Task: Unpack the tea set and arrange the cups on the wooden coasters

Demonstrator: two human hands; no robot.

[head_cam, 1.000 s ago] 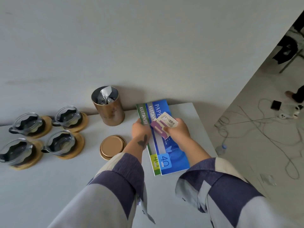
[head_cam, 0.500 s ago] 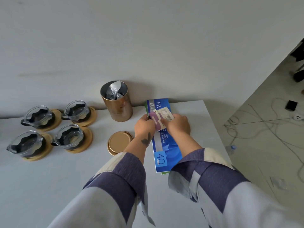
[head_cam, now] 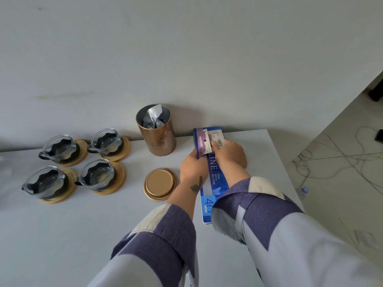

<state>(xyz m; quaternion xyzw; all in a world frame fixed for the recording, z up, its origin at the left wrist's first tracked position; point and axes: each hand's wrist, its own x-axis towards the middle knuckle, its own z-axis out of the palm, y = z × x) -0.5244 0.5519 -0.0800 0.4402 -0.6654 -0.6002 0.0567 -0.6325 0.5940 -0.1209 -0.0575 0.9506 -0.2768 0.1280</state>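
Several glass cups with black holders stand on round wooden coasters at the left of the table: one cup [head_cam: 60, 147] on its coaster [head_cam: 79, 160] at the back, another cup [head_cam: 96, 177] on a coaster [head_cam: 118, 179] nearer me. My left hand [head_cam: 193, 165] grips the left edge of a blue paper pack [head_cam: 213, 177] lying flat on the table. My right hand [head_cam: 230, 153] presses on the pack and pinches a small purple and white card [head_cam: 209, 141] at its far end.
An open gold tin [head_cam: 156, 134] with a foil bag inside stands by the wall. Its gold lid [head_cam: 160, 184] lies flat in front of it. The white table [head_cam: 62, 235] ends at the right, with cables [head_cam: 342, 162] on the floor beyond.
Both hands have pushed the blue pack and card away from me toward the wall. The pack now lies flatter and straighter. Cups, tin and lid have not moved on the table.
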